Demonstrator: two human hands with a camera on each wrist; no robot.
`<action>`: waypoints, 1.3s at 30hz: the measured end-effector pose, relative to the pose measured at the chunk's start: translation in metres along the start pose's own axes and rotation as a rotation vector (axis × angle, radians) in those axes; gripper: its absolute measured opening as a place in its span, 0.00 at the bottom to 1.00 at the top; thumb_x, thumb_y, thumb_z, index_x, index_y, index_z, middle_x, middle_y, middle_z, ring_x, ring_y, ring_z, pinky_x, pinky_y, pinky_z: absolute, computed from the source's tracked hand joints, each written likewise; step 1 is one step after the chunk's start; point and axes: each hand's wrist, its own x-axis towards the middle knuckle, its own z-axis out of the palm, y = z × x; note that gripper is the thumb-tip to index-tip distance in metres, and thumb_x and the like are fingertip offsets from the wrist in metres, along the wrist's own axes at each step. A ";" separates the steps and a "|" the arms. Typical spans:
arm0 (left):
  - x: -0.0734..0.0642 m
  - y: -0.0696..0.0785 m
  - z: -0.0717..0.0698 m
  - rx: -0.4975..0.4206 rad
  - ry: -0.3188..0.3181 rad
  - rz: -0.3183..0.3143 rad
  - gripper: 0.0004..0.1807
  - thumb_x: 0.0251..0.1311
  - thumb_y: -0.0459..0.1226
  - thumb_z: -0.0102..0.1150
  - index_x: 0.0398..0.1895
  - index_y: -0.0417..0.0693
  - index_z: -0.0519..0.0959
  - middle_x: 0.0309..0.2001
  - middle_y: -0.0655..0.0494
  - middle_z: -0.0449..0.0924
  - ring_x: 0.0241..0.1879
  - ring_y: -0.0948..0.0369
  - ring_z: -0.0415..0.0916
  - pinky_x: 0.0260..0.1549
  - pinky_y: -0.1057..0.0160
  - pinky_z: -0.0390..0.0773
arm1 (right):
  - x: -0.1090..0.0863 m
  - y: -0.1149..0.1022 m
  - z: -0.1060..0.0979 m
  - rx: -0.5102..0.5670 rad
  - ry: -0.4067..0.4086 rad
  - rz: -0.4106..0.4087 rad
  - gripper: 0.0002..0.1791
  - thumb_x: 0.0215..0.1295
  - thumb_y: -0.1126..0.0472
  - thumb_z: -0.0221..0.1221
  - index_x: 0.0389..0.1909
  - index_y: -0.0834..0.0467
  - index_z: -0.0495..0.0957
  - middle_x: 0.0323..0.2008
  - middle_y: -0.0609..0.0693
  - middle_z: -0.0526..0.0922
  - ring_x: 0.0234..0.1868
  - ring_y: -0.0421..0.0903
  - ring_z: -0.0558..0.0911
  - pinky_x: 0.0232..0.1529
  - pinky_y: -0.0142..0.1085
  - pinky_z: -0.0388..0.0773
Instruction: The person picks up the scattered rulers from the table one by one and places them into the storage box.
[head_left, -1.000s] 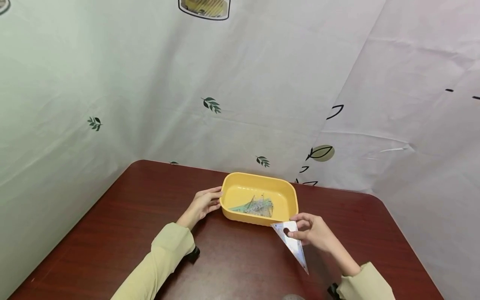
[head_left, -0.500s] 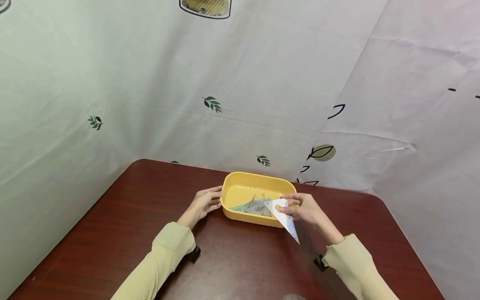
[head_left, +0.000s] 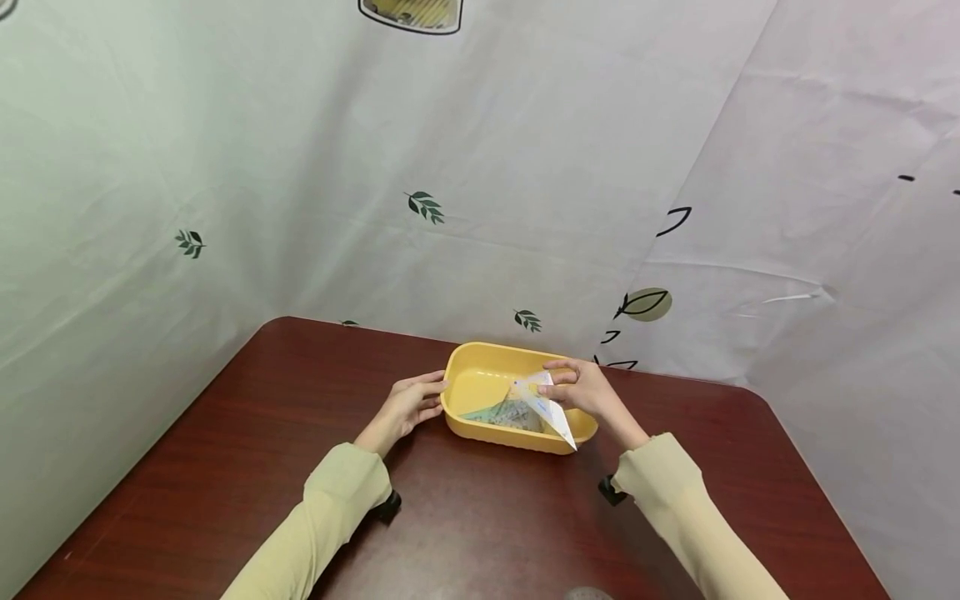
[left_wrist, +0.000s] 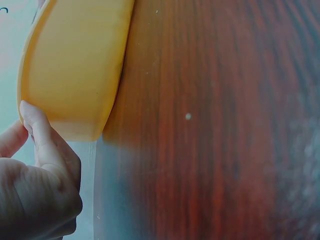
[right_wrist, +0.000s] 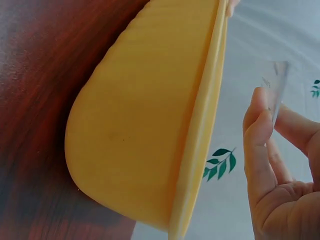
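A clear triangular set square hangs tilted over the right part of a yellow plastic tub. My right hand pinches it between thumb and fingers, above the rim; the right wrist view shows the set square nearly edge-on. At the tub's left end, my left hand holds the rim, its fingertips right at the edge in the left wrist view. Several clear and greenish flat drawing tools lie overlapping in the tub, partly hidden by the set square.
The tub stands on a dark red wooden table, near its back edge. Behind hangs a pale cloth printed with leaves. A rounded, see-through piece shows at the bottom edge of the head view, mostly cut off.
My right hand has carried the set square up and leftward, from in front of the tub's right corner to over its inside. My left hand has stayed at the rim.
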 end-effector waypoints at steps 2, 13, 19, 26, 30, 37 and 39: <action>0.000 0.000 0.000 0.007 -0.004 0.005 0.25 0.63 0.34 0.59 0.65 0.43 0.71 0.38 0.55 0.80 0.25 0.67 0.77 0.26 0.72 0.80 | 0.005 0.001 0.002 0.006 0.022 0.013 0.28 0.60 0.64 0.65 0.60 0.69 0.71 0.46 0.65 0.84 0.33 0.41 0.85 0.34 0.36 0.85; -0.001 -0.001 0.000 0.018 -0.020 0.013 0.26 0.63 0.34 0.59 0.65 0.45 0.71 0.40 0.55 0.79 0.28 0.66 0.76 0.27 0.73 0.80 | 0.018 0.023 0.018 0.097 0.097 0.044 0.24 0.61 0.64 0.64 0.57 0.70 0.73 0.35 0.61 0.87 0.24 0.36 0.83 0.27 0.30 0.82; 0.000 0.000 0.000 0.014 0.002 -0.007 0.25 0.63 0.34 0.60 0.65 0.45 0.71 0.37 0.57 0.81 0.25 0.68 0.77 0.26 0.73 0.80 | 0.025 0.029 0.021 0.137 0.097 0.064 0.24 0.60 0.67 0.64 0.55 0.73 0.73 0.34 0.63 0.87 0.21 0.36 0.82 0.23 0.28 0.80; 0.002 0.000 0.000 0.010 0.001 -0.020 0.26 0.63 0.34 0.60 0.65 0.45 0.72 0.35 0.58 0.81 0.24 0.68 0.77 0.26 0.73 0.80 | 0.032 0.032 0.022 0.137 0.060 0.055 0.24 0.61 0.69 0.63 0.56 0.76 0.71 0.36 0.66 0.86 0.21 0.36 0.82 0.23 0.28 0.81; 0.002 0.000 0.000 0.012 0.005 -0.022 0.25 0.63 0.34 0.60 0.64 0.45 0.72 0.36 0.58 0.81 0.24 0.68 0.77 0.26 0.73 0.80 | 0.032 0.034 0.026 0.028 0.084 0.029 0.23 0.57 0.69 0.66 0.53 0.74 0.75 0.38 0.66 0.85 0.24 0.37 0.82 0.27 0.33 0.84; 0.001 0.001 0.001 0.008 0.009 -0.028 0.25 0.62 0.34 0.60 0.64 0.45 0.72 0.35 0.59 0.81 0.24 0.68 0.77 0.26 0.73 0.80 | 0.030 0.038 0.034 -0.240 0.170 0.023 0.20 0.50 0.64 0.73 0.45 0.66 0.82 0.32 0.56 0.85 0.28 0.42 0.80 0.27 0.30 0.79; 0.001 0.001 0.001 0.006 0.010 -0.029 0.26 0.62 0.34 0.61 0.64 0.45 0.72 0.35 0.59 0.81 0.24 0.68 0.77 0.26 0.73 0.80 | 0.029 0.039 0.035 -0.293 0.187 -0.010 0.19 0.49 0.63 0.73 0.43 0.65 0.83 0.31 0.55 0.86 0.30 0.44 0.81 0.28 0.30 0.78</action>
